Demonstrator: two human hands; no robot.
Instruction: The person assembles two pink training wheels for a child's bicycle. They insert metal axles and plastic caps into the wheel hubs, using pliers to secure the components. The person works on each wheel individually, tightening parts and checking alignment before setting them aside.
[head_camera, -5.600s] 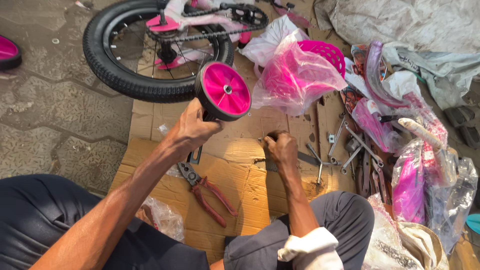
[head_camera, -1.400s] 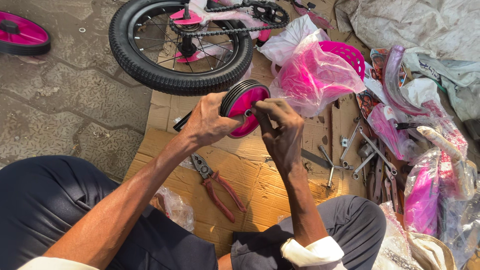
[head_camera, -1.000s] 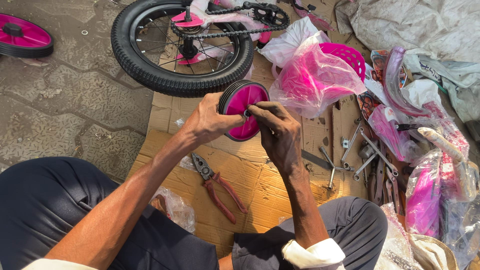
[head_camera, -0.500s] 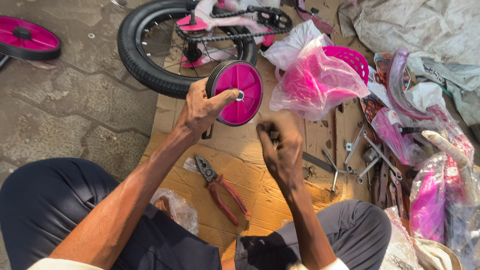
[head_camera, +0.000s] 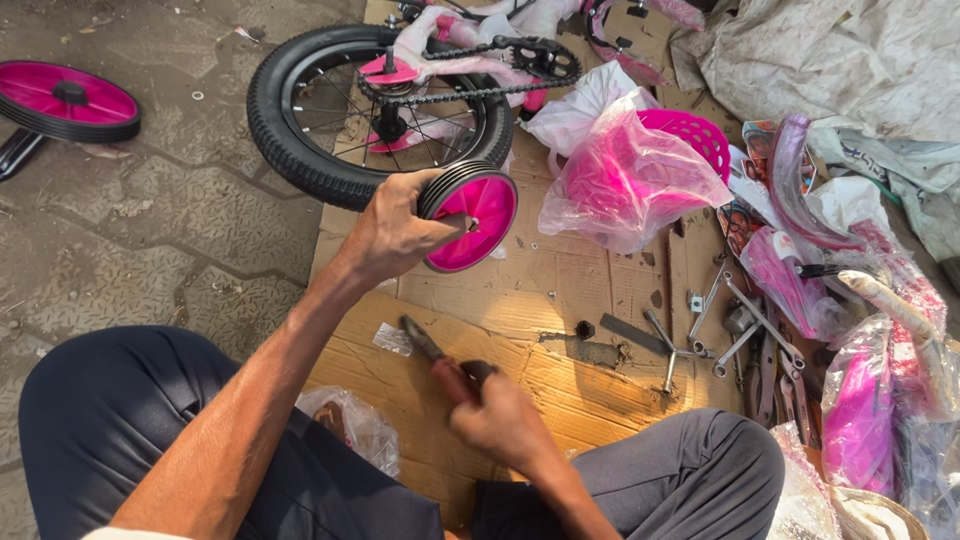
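My left hand (head_camera: 395, 232) grips a small pink training wheel (head_camera: 470, 213) with a black tyre, held up above the flattened cardboard (head_camera: 560, 300). My right hand (head_camera: 500, 420) is low over the cardboard, close to my knee, with its fingers closed on the red handles of a pair of pliers (head_camera: 435, 360). The pliers' dark jaws point up and to the left.
A black bicycle wheel with chain and pink frame (head_camera: 380, 110) lies beyond. A second pink training wheel (head_camera: 68, 100) rests on the pavement at far left. Pink parts in plastic bags (head_camera: 630, 180) and loose wrenches (head_camera: 740, 330) crowd the right. A small nut (head_camera: 585, 329) lies on the cardboard.
My right hand left the training wheel, dropped toward my lap and took hold of the pliers. My left hand still holds the wheel up.
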